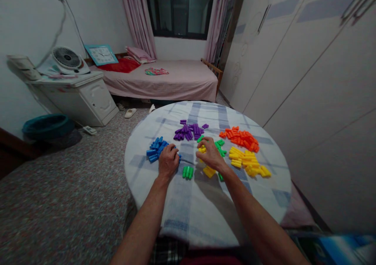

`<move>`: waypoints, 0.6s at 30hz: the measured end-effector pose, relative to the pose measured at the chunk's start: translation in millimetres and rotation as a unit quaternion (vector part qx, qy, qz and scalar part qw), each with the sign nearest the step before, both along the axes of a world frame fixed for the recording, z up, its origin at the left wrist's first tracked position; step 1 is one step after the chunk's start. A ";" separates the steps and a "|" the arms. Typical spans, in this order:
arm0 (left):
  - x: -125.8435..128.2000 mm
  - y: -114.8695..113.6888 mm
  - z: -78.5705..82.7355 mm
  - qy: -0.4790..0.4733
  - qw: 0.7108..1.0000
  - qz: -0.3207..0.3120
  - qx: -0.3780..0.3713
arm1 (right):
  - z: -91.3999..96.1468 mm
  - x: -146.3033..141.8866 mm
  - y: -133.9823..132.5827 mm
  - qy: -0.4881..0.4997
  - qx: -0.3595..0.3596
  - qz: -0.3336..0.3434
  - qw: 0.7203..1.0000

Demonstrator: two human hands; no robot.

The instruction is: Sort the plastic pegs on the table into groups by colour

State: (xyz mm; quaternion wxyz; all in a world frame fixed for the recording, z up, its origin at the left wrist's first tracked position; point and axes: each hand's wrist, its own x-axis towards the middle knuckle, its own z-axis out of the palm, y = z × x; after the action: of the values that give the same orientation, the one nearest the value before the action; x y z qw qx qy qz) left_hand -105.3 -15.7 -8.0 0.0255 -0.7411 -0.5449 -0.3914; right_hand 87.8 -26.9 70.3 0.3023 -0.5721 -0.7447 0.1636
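Left hand (168, 160) lies knuckles-up, fingers curled at the edge of the blue pegs (155, 149); whether it pinches one is hidden. Right hand (210, 153) arches over a mixed cluster (220, 145) of green and yellow pegs mid-table, its grasp equally impossible to tell. Purple heap (189, 131), orange heap (242, 137) and yellow heap (249, 162) lie apart on the checked tablecloth (205, 210), so sorting looks mostly done; the mixed cluster and the loose green pegs (187, 172) seem left.

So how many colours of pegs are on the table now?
5: blue at the left hand, purple beyond, orange far right, yellow near right, green around the right hand. The hands may hide more.
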 end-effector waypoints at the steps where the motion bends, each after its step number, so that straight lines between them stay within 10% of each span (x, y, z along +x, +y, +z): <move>1: -0.1 0.2 0.0 -0.001 1.000 0.000 0.000 | 4.2 8.0 -7.6 -0.006 0.013 -0.007 1.000; 9: 0.1 0.5 -0.2 0.012 1.000 0.001 0.006 | -19.0 19.1 -73.7 -0.202 -0.033 -0.079 0.976; 18: -0.9 0.4 -0.5 0.021 1.000 -0.003 0.021 | -22.6 12.7 -78.2 -0.291 -0.068 -0.072 0.952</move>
State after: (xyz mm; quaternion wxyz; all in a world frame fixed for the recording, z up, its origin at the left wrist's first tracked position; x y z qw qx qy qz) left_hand -106.2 -15.3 -8.5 0.0512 -0.7501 -0.5337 -0.3872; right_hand 100.5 -105.1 47.6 0.0441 -0.6659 -0.7445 0.0179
